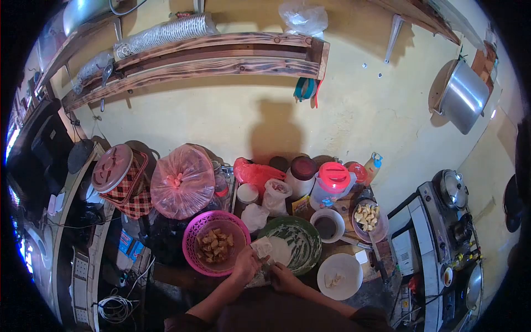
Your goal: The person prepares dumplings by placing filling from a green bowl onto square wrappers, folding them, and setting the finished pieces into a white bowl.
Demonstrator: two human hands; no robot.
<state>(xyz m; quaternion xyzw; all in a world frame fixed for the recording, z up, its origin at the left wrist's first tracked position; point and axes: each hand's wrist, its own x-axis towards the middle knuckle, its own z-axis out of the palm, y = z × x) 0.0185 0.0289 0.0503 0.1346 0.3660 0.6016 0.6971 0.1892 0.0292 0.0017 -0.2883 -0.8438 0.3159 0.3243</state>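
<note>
My left hand (246, 266) is closed around a whitish, see-through plastic packet (262, 247), held over the near left rim of a green bowl (304, 243). White batter coats the bowl's inside. Close beside it, my right hand (284, 278) has its fingers pressed together at the packet's lower end; what they pinch is too small to make out. Left of my hands stands a pink basket (191, 260) with browned fried pieces (214, 245). To the right is a white bowl (345, 285) holding a few pale bits (333, 280).
A bowl of pale cut pieces (366, 217) has a knife (378, 255) leaning on its rim. Behind stand a red-lidded jug (332, 191), a jar (301, 174), a dark-filled bowl (327, 226) and a tied pink bag (182, 182). A stove (442, 216) is at right.
</note>
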